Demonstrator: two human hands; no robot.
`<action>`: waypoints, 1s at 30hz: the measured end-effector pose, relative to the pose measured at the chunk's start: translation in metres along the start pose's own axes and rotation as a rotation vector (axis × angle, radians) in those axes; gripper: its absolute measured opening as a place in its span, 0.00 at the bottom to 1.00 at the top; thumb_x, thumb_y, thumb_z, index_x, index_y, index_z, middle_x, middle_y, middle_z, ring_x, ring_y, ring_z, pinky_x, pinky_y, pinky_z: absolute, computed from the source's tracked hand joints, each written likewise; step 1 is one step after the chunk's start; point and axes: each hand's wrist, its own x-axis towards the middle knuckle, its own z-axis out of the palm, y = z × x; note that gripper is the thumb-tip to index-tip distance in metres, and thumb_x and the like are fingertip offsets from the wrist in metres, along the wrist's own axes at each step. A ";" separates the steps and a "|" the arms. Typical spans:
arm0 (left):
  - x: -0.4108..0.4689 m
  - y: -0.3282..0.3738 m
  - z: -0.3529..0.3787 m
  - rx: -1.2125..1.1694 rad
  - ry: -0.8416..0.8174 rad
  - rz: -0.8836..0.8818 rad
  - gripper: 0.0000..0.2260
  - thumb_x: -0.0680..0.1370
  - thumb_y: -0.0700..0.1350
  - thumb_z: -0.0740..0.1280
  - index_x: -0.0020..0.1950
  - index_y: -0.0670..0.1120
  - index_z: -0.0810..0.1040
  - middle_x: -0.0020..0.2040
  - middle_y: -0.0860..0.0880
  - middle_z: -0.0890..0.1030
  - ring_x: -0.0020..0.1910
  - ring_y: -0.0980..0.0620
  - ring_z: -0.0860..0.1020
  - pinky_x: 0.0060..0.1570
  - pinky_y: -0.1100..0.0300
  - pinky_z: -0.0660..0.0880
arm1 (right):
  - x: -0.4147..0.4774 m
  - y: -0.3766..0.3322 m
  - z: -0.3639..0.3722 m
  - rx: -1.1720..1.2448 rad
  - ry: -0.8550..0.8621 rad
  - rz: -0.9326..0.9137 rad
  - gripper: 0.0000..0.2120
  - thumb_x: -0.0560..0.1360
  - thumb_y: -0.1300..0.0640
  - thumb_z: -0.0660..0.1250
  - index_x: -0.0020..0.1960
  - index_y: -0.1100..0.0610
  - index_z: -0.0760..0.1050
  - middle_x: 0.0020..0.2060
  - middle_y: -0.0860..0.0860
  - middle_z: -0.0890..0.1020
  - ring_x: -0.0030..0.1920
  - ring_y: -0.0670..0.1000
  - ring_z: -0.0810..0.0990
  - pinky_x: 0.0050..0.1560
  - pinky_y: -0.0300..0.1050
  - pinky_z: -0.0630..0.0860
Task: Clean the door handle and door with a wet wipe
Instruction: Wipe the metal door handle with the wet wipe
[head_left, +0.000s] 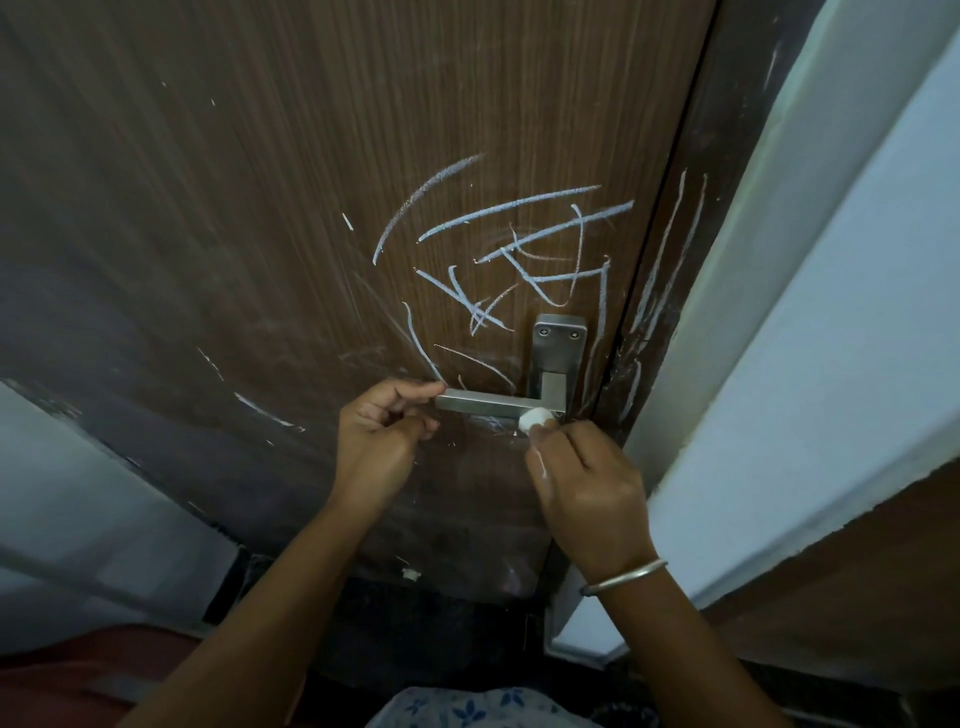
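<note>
A brown wooden door (260, 208) fills the view, with white chalk scribbles (519, 249) above its metal lever handle (488, 402). My left hand (379, 436) pinches the free left end of the lever between thumb and forefinger. My right hand (587, 478) pinches a small balled-up white wipe (535, 417) and presses it against the lever near its pivot, below the screwed metal backplate (560, 338).
The dark door frame (660, 312), also chalk-marked, runs along the door's right edge, with a pale blue-white wall (831, 312) beyond it. Another pale wall (78, 493) lies at lower left. A metal bangle (623, 577) sits on my right wrist.
</note>
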 end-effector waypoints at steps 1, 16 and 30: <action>0.001 0.000 0.000 0.001 0.001 0.000 0.23 0.68 0.21 0.58 0.41 0.47 0.81 0.33 0.55 0.83 0.31 0.60 0.77 0.34 0.69 0.75 | 0.001 -0.001 0.001 -0.001 0.006 -0.007 0.10 0.77 0.61 0.63 0.43 0.63 0.82 0.34 0.57 0.81 0.34 0.54 0.80 0.37 0.40 0.78; 0.001 0.003 -0.001 0.024 -0.028 0.015 0.21 0.69 0.21 0.58 0.41 0.45 0.80 0.32 0.55 0.83 0.31 0.60 0.77 0.35 0.70 0.74 | 0.005 0.006 -0.009 -0.001 0.003 0.070 0.10 0.76 0.61 0.64 0.39 0.62 0.81 0.32 0.56 0.79 0.29 0.51 0.77 0.31 0.38 0.72; 0.003 -0.003 -0.003 0.071 -0.033 0.057 0.22 0.69 0.22 0.60 0.42 0.48 0.81 0.32 0.56 0.83 0.32 0.61 0.77 0.37 0.70 0.74 | 0.010 0.004 -0.006 0.570 -0.015 0.850 0.11 0.76 0.64 0.64 0.56 0.55 0.74 0.46 0.48 0.79 0.44 0.55 0.82 0.46 0.52 0.81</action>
